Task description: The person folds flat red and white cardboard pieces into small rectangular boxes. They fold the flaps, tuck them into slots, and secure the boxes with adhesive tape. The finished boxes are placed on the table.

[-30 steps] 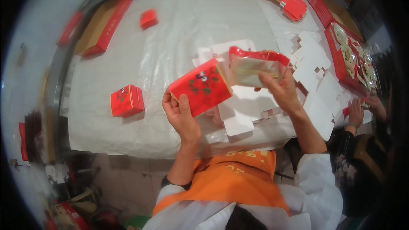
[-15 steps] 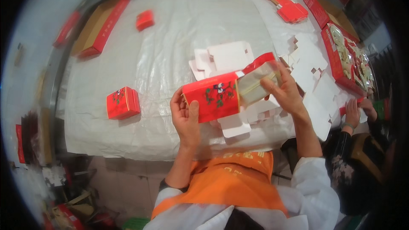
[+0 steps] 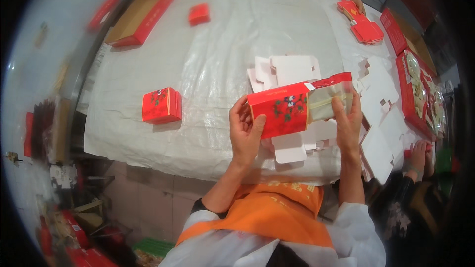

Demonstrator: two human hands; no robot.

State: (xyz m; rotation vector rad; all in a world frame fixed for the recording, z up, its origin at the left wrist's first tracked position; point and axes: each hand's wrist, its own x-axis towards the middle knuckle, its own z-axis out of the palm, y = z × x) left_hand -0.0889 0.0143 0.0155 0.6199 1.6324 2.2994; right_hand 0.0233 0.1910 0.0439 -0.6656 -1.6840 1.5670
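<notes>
My left hand (image 3: 246, 133) grips the left end of a red carton (image 3: 282, 111) printed with flowers and leaves, its thumb on the front face. Out of the carton's right end sticks a pouch (image 3: 320, 104), see-through with a red top edge and pale contents. My right hand (image 3: 349, 121) is closed on the pouch's outer end, thumb in front. How far the pouch reaches inside is hidden by the carton. Unfolded white-backed carton blanks (image 3: 297, 69) lie beneath and behind the held carton. To the left, a closed red carton (image 3: 162, 105) stands on the sheet-covered table (image 3: 213, 133).
A smaller-looking red carton (image 3: 199, 14) and a long open red tray box (image 3: 143, 15) lie at the far left. At right stands a red box of pouches (image 3: 420, 89). One co-worker's hand (image 3: 358, 5) touches stacked red blanks (image 3: 367, 29); another's hands (image 3: 419, 158) are at the right edge.
The whole view has shifted, so things on the table appear farther right. My hands still hold the carton and pouch, which now lie more nearly in line with each other.
</notes>
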